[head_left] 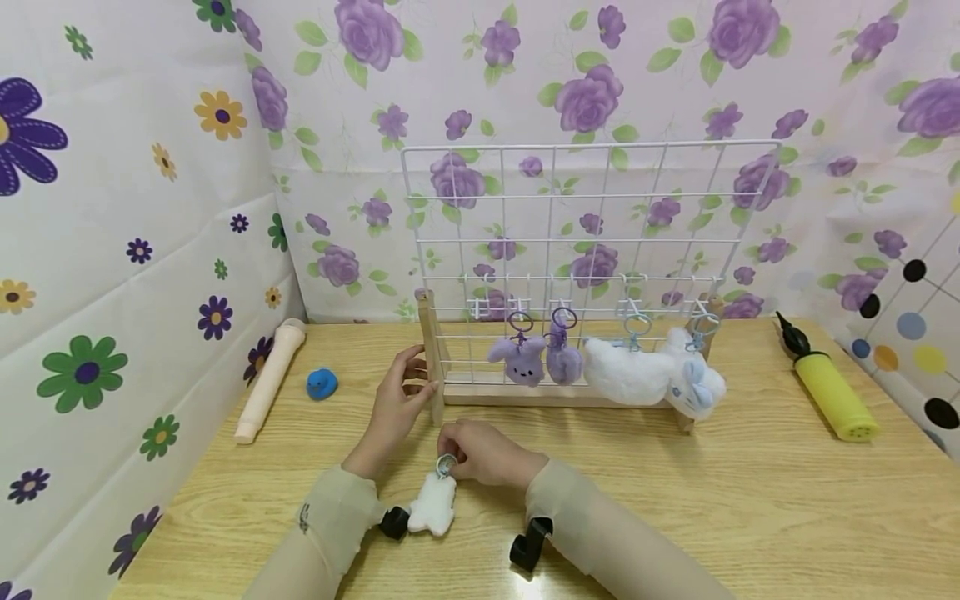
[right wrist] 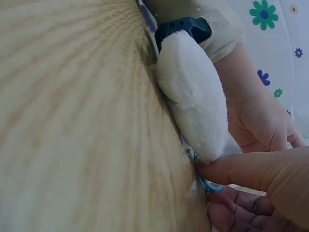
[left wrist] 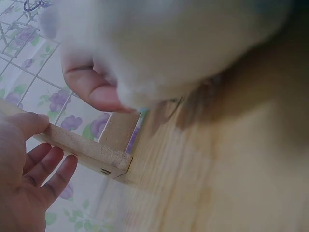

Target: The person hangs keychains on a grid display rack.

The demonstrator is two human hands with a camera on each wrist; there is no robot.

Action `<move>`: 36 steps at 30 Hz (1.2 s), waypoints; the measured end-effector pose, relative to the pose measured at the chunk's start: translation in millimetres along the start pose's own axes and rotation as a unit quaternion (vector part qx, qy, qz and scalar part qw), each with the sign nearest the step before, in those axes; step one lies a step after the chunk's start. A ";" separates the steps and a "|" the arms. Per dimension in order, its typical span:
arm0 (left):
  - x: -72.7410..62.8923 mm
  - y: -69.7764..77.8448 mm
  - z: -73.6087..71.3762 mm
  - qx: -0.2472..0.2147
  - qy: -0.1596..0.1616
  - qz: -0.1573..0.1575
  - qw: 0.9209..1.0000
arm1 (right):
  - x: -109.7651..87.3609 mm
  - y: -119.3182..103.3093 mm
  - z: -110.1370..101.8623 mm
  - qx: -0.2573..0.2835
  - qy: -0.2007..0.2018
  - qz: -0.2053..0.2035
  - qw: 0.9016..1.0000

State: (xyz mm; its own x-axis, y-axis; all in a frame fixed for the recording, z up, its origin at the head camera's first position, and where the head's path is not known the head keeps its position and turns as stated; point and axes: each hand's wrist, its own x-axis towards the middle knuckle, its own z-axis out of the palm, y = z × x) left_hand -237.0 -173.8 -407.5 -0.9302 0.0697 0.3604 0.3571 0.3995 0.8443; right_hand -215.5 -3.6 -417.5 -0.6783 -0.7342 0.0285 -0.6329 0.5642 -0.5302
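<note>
A white wire-grid display rack [head_left: 551, 196] stands on wooden feet. My left hand [head_left: 401, 390] holds its left wooden post [head_left: 432, 358], thumb on one side and fingers on the other; the left wrist view shows the lower fingers fairly straight. In front of that post my right hand [head_left: 483, 452] pinches the ring end of a white plush keychain [head_left: 433, 504]. The plush [right wrist: 195, 92] hangs low over the table in the right wrist view. Hanging from hooks on the rack are a purple bunny keychain [head_left: 522, 362], another purple plush [head_left: 564, 360] and white plush toys [head_left: 630, 372] with blue details.
On the wooden table [head_left: 780, 500], a pale tube [head_left: 270, 382] and a small blue toy [head_left: 322, 383] lie to the left. A yellow hand pump [head_left: 832, 392] lies at the right. Flowered cloth [head_left: 337, 217] lines the back and sides.
</note>
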 end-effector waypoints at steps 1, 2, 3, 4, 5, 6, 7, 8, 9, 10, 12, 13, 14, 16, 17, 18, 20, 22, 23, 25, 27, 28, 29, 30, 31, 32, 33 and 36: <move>-1.0 4.4 -0.6 -0.001 -0.001 -0.002 1.000 | -0.3 0.5 0.4 0.005 0.001 0.001 1.000; -2.0 8.8 -1.2 0.001 -0.003 -0.002 1.000 | -0.9 1.0 0.7 0.010 0.002 0.003 1.000; -2.6 11.5 -1.7 0.001 -0.003 -0.001 1.000 | -1.5 1.5 0.7 0.017 0.003 0.005 1.000; -2.6 12.3 -1.9 0.002 -0.002 0.000 1.000 | -2.2 2.0 0.6 0.024 0.004 0.007 1.000; -2.2 11.6 -1.8 0.000 -0.002 -0.001 1.000 | -3.1 2.5 0.5 0.030 0.006 0.009 0.999; -1.4 9.1 -1.3 -0.002 0.000 0.000 1.000 | -4.1 3.1 0.3 0.035 0.007 0.010 0.999; -0.7 5.5 -0.5 -0.002 0.002 0.001 1.000 | -5.3 3.6 0.1 0.042 0.009 0.010 0.999; 0.2 1.0 0.2 -0.001 0.003 0.004 1.000 | -6.7 3.8 -0.4 0.047 0.011 0.010 0.999; 1.4 -4.3 1.0 -0.002 0.005 0.005 1.000 | -8.2 4.0 -0.9 0.054 0.012 0.009 0.998; 2.5 -9.2 1.7 0.001 0.005 0.007 1.000 | -9.6 4.1 -1.5 0.059 0.014 0.010 0.998; 4.2 -17.6 2.5 0.000 0.005 0.008 1.000 | -12.7 4.2 -3.3 0.070 0.016 0.012 0.997; 4.4 -19.4 2.5 0.000 0.005 0.010 1.000 | -14.2 3.9 -4.6 0.074 0.017 0.013 0.997; 4.4 -20.6 2.3 0.000 0.005 0.012 1.000 | -15.7 3.5 -6.1 0.077 0.018 0.014 0.997; 4.3 -20.6 2.1 -0.001 0.004 0.014 1.000 | -18.6 1.9 -9.6 0.080 0.021 0.016 0.996; 4.4 -20.1 2.0 -0.003 0.005 0.014 1.000 | -20.0 0.7 -11.7 0.081 0.023 0.014 0.996; 4.4 -19.8 1.8 -0.001 0.005 0.015 1.000 | -21.1 -0.1 -13.5 0.082 0.024 0.012 0.996; 4.6 -19.8 1.6 0.001 0.005 0.018 1.000 | -23.2 -2.6 -17.4 0.075 0.027 0.006 0.997; 5.2 -19.9 1.3 0.000 0.005 0.019 1.000 | -25.6 -5.6 -21.8 0.072 0.028 0.001 0.997; 5.3 -20.0 1.2 0.000 0.004 0.019 1.000 | -26.6 -7.1 -24.0 0.070 0.029 -0.001 0.997; 5.2 -19.8 1.0 -0.004 0.003 0.018 1.000 | -28.9 -10.7 -29.0 0.063 0.031 -0.008 0.998; 5.1 -19.2 0.9 -0.005 0.002 0.019 1.000 | -31.6 -14.7 -34.9 0.060 0.036 -0.019 0.997; 4.9 -19.0 0.8 -0.005 0.002 0.019 1.000 | -32.8 -16.8 -38.1 0.058 0.039 -0.026 0.997; 5.0 -18.8 0.9 -0.006 0.002 0.018 1.000 | -34.1 -18.9 -41.4 0.057 0.041 -0.032 0.997; 5.0 -18.6 0.8 -0.008 0.002 0.018 1.000 | -35.3 -21.0 -44.6 0.056 0.042 -0.039 0.997; 5.1 -18.7 0.8 -0.007 0.003 0.020 1.000 | -36.6 -23.1 -48.1 0.053 0.043 -0.044 0.997; 5.3 -18.7 1.0 -0.008 0.004 0.019 1.000 | -37.8 -25.2 -51.4 0.051 0.044 -0.048 0.997; 5.3 -18.5 1.1 -0.008 0.004 0.020 1.000 | -38.9 -26.9 -54.3 0.048 0.043 -0.051 0.997; 5.2 -18.9 1.5 -0.008 0.002 0.017 1.000 | -41.7 -32.0 -62.5 0.035 0.042 -0.055 0.997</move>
State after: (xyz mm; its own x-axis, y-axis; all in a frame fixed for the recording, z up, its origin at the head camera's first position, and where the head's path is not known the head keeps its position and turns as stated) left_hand -248.7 -179.6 -422.2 -0.9167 0.0789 0.3916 0.3906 0.3826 0.8373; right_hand -190.2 32.6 -348.8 -0.6368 -0.7547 0.1582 -0.6793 0.4520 -0.5781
